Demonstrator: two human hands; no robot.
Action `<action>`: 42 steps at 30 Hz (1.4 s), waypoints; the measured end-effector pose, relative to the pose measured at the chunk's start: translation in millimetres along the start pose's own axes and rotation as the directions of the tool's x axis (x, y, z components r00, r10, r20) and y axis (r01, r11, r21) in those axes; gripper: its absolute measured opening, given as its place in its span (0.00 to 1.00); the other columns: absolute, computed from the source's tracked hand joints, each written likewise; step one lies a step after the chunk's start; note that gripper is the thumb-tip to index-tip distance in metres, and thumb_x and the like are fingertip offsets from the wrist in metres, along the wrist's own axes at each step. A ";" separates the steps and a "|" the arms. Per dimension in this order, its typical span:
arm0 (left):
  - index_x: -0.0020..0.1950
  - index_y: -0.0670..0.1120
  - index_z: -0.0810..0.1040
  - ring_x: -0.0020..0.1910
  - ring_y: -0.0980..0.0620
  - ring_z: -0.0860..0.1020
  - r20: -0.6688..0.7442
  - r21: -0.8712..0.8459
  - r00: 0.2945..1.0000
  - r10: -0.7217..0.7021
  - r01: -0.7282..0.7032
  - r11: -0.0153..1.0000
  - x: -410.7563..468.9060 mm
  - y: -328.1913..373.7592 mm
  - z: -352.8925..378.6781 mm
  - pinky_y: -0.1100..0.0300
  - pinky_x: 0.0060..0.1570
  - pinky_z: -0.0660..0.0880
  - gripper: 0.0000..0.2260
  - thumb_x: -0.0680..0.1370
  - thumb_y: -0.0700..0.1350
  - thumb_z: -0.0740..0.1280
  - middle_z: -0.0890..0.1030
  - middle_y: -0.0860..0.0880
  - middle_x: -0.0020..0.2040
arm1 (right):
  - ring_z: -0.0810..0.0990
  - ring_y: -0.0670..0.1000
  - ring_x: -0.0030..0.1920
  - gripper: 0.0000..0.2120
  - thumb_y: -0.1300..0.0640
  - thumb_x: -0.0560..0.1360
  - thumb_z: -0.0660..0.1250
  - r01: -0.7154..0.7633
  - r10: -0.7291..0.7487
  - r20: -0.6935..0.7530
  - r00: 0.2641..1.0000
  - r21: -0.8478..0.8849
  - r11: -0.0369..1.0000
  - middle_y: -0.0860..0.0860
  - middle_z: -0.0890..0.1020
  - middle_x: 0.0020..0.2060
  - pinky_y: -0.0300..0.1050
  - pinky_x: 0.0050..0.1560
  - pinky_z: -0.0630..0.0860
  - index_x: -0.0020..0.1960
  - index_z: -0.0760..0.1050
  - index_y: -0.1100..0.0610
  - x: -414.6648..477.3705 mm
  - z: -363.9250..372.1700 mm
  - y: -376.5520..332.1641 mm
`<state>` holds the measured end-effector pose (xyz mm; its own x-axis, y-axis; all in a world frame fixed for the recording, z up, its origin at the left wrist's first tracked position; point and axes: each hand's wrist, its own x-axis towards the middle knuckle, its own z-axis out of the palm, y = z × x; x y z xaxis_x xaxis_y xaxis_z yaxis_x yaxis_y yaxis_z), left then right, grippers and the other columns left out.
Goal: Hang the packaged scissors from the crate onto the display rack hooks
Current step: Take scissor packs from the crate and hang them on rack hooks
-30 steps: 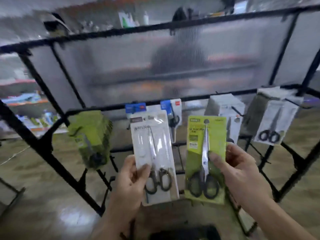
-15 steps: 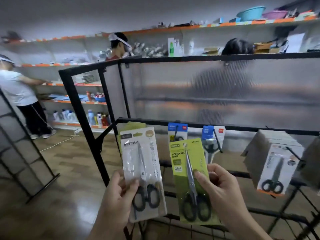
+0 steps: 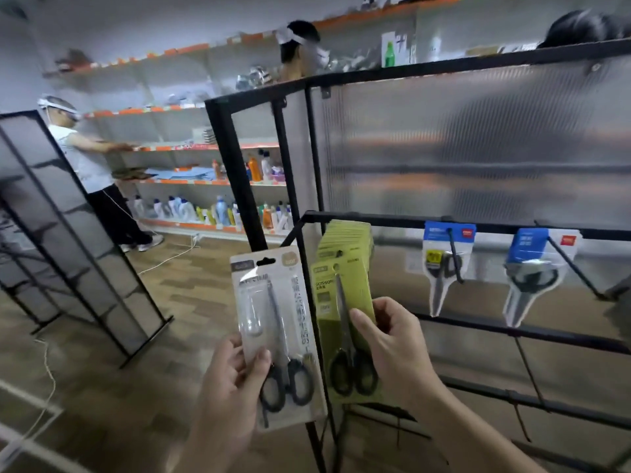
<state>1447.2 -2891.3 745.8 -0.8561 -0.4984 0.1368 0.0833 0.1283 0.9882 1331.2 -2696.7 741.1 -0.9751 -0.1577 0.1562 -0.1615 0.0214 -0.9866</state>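
The left hand (image 3: 235, 380) grips a white pack of scissors (image 3: 273, 302) by its lower left edge, thumb pressed on the front beside the black handles and fingers behind the card. The right hand (image 3: 392, 346) holds a green pack of scissors (image 3: 329, 312), thumb laid on the front near the blade and fingers curled round the right edge. Both packs stand upright, side by side and almost touching, just in front of the left corner of the black display rack (image 3: 478, 225). Right behind the top of the green pack, a thick stack of matching green packs (image 3: 351, 237) hangs from the rack's crossbar. Further right on the same bar hang 2 blue-topped packs, the nearer one (image 3: 442, 268) on a black hook (image 3: 454, 256) and the other blue-topped pack (image 3: 532, 274) well apart from it on its own hook. A ribbed, cloudy panel (image 3: 478, 141) fills the rack's upper frame. To the left a second dark rack (image 3: 68, 233) leans on the wooden floor (image 3: 191, 295), where a pale cable (image 3: 164, 259) trails. Along the back wall, shelves (image 3: 191, 180) carry rows of bottles (image 3: 222, 213); 1 person in a white shirt (image 3: 85, 158) reaches toward them, and another person's head (image 3: 300, 46) shows above the rack.
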 end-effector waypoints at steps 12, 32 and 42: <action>0.55 0.47 0.77 0.42 0.54 0.85 0.217 -0.010 0.976 -0.006 0.009 1.000 58.9 -21.3 -28.0 0.64 0.41 0.79 0.07 0.80 0.37 0.68 0.87 0.49 0.44 | 0.79 0.50 0.35 0.07 0.55 0.80 0.71 -0.044 0.005 -0.254 0.967 -0.149 0.988 0.49 0.83 0.35 0.47 0.35 0.77 0.45 0.79 0.56 17.2 52.2 17.8; 0.53 0.50 0.76 0.45 0.54 0.86 0.348 -0.038 0.934 -0.082 0.102 0.994 85.8 -48.5 -18.1 0.64 0.43 0.79 0.07 0.79 0.40 0.69 0.88 0.51 0.46 | 0.75 0.40 0.31 0.09 0.54 0.80 0.70 -0.133 0.026 -0.364 0.931 -0.272 0.953 0.47 0.79 0.33 0.33 0.29 0.69 0.44 0.77 0.57 37.8 58.0 28.2; 0.53 0.44 0.76 0.41 0.52 0.85 0.385 -0.182 0.923 -0.028 0.106 0.978 65.5 -40.6 1.2 0.65 0.39 0.79 0.05 0.79 0.36 0.68 0.87 0.45 0.44 | 0.84 0.45 0.42 0.11 0.41 0.76 0.72 -0.258 0.088 -0.376 0.922 -0.430 0.865 0.43 0.84 0.41 0.46 0.42 0.81 0.48 0.79 0.48 68.8 42.4 20.5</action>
<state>1387.1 -2928.1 714.6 -0.9884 -0.1338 0.0724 0.0840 -0.0836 0.9929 1267.3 -2749.0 729.7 -0.9709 0.2277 0.0742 0.0466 0.4838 -0.8740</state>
